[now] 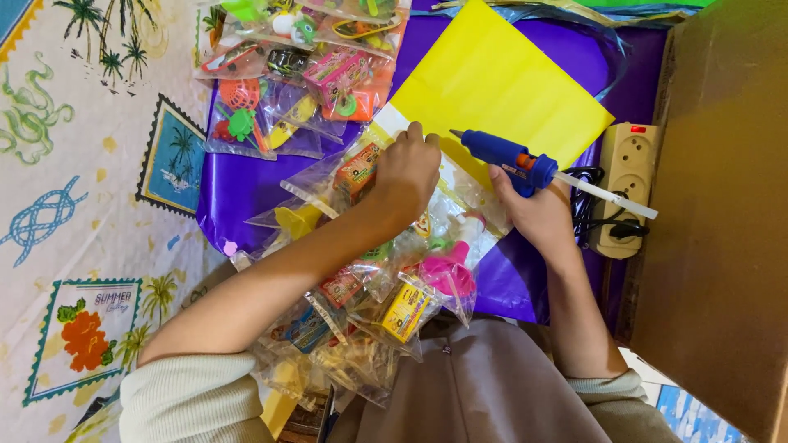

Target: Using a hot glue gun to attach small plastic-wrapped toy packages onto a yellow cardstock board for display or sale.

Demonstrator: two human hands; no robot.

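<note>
Clear toy packets (386, 271) are spread over the purple sheet (238, 184), reaching from the lap towards 12 o'clock; the upper one is pressed flat by the left hand (404, 176), fingers bent down on its edge beside the yellow paper (492, 82); at 3 o'clock of that hand, just beside it, the blue glue gun (502, 156) is gripped by the closed right hand (533, 209); its long axis runs from 10 to 4 o'clock, the nozzle pointed at the left fingertips; a power strip (624, 189) lies further right.
</note>
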